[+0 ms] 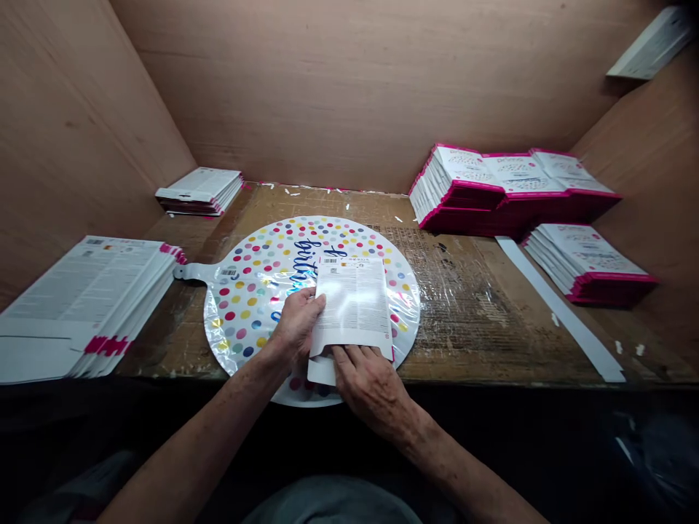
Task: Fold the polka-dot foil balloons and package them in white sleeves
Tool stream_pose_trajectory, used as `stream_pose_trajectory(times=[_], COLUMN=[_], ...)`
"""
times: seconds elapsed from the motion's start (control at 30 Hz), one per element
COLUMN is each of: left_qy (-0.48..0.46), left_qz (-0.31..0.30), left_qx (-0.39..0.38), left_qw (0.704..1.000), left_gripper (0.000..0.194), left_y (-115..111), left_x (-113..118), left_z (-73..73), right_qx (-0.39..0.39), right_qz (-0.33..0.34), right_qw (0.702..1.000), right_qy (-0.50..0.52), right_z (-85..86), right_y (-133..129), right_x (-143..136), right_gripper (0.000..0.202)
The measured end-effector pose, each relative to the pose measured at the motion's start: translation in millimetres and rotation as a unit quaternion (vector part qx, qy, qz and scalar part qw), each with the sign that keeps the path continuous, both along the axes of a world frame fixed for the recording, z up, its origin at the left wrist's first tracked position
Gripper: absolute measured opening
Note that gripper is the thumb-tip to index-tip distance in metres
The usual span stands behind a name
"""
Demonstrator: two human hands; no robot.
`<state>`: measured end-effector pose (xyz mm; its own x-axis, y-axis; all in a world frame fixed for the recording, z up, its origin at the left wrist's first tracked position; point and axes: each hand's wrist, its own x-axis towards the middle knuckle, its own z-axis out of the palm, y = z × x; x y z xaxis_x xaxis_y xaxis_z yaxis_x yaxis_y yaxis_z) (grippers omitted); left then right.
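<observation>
My left hand (298, 320) pinches the left edge of a white printed paper envelope (352, 302), its thumb on top. The envelope's flap end faces me, and small text and a barcode cover its upper side. At that near end, my right hand (371, 386) has its fingers bent together into the mouth; the fingertips and thumb are hidden. Beneath both hands lies a flat, round foil balloon (245, 313) with coloured dots and blue "birthday" lettering. Its tail points left, and its near edge overhangs the table.
Stacks of envelopes lie at left, a near stack (109, 284) and a far stack (202, 189). Pink-edged stacks (518, 182) and a smaller stack (590, 258) stand at right. A white strip (560, 309) lies on the taped cardboard surface (464, 306). Wooden panels (349, 94) enclose it.
</observation>
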<state>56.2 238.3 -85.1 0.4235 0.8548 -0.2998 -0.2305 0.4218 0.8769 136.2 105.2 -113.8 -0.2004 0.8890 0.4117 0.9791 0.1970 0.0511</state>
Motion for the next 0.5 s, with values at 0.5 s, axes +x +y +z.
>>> stream_pose_trajectory(times=[0.5], left_qy=[0.222], left_qz=[-0.120], left_qx=[0.519], left_qw=[0.817], left_gripper=[0.036], left_y=[-9.2], left_x=[-10.4], left_z=[-30.1], right_qx=[0.119], right_qz=[0.005], right_qw=[0.988], right_qy=[0.101], right_z=[1.5], right_y=[-26.9], right_x=[54.9], right_gripper=[0.015])
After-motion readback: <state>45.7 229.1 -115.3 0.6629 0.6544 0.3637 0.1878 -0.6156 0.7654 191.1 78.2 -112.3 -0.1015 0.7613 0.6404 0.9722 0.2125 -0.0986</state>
